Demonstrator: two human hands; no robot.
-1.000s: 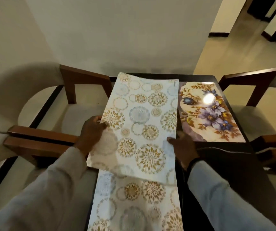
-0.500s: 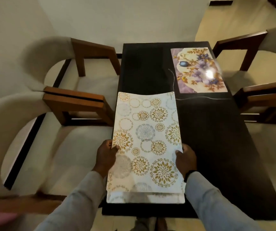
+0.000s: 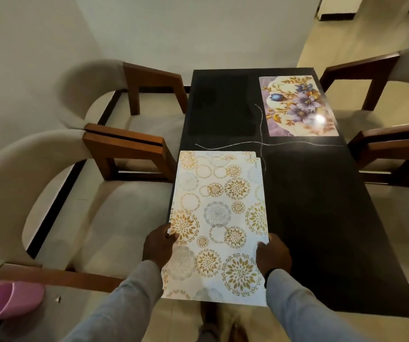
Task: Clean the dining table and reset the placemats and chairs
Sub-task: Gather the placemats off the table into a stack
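You are in the placemat step: both hands hold the circle-patterned placemats (image 3: 219, 225) at the near-left part of the black dining table (image 3: 322, 206), and the table top around them looks bare apart from the floral placemat (image 3: 297, 106) at the far right corner. At the far right corner of what you hold, a second edge peeks out, so it is probably 2 mats stacked, though the view is too soft to be sure.

Your left hand (image 3: 157, 244) grips the left edge, thumb curled over the top face and the fingers hidden beneath. Your right hand (image 3: 273, 255) pinches the right edge near the near corner in the same way, thumb on top. The mats lie lengthwise between your 2 hands, their near end hanging past the table's near edge towards you, the far end stopping just short of the pale crossing lines on the table.

The next move, as I judge it, calls for separating the pair and laying each flat in front of a seat, square to the table edge like the floral one. The cream armchairs (image 3: 114, 218) on the left stand beside the table, not yet tucked in
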